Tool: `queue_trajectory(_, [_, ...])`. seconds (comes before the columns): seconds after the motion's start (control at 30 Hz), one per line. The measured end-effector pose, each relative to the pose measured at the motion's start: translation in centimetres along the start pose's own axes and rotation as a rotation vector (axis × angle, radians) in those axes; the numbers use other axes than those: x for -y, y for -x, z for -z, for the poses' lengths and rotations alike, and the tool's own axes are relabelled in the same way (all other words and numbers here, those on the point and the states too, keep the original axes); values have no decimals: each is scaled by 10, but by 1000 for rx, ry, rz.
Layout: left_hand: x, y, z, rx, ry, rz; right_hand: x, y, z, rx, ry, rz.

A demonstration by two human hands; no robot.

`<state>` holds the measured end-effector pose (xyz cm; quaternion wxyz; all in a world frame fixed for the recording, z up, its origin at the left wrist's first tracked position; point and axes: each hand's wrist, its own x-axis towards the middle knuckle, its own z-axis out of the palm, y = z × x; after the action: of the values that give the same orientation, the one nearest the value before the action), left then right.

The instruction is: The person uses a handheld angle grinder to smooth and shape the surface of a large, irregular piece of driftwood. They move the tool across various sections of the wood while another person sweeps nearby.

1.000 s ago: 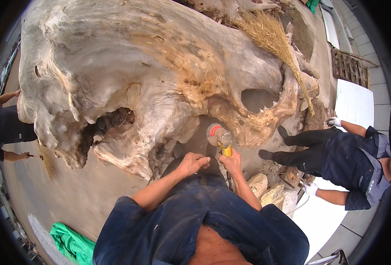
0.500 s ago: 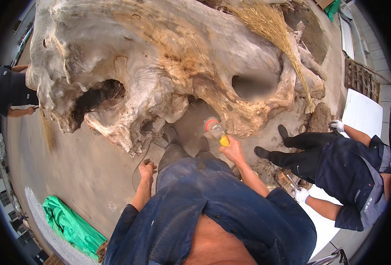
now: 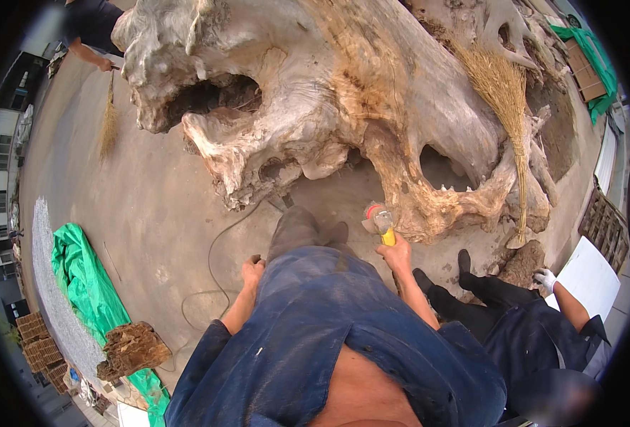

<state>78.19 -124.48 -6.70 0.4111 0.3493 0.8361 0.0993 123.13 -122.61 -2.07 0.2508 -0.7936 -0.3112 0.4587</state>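
Observation:
A yellow-bodied angle grinder (image 3: 387, 235) with a red-rimmed disc is gripped in my right hand (image 3: 398, 256), closed round its body. The disc sits just in front of the lower edge of a huge weathered tree root (image 3: 315, 92), apart from it. Bare orange-brown wood shows down its middle, pale grey wood to the left, with several dark hollows. My left hand (image 3: 253, 269) hangs by my left hip with its fingers curled, and no object shows in it. Behind that hand a thin dark cable (image 3: 212, 263) loops over the ground.
A straw broom (image 3: 504, 99) leans on the root's right side. At right a co-worker in dark clothes (image 3: 521, 334) wears a white glove. Another person (image 3: 94, 28), far left, holds a broom (image 3: 108, 121). Green sheeting (image 3: 91, 277) and a rough wood chunk (image 3: 133, 350) lie left.
My view has turned, so the root appears farther right and more of the left ground shows. My right hand still holds the grinder; my left hand stays low at my side.

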Motion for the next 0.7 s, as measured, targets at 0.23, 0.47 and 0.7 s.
queue_trajectory(0.23, [-7, 6, 7, -142, -4, -76, 5, 9, -14, 34, 5, -28])
queue_trajectory(0.47, [7, -12, 23, -162, 153, -104, 36, 25, -39, 54, 54, -112])
queue_trajectory(0.7, [52, -41, 67, -54, 389, 27, 60, 53, -93, 22, -124, -221])
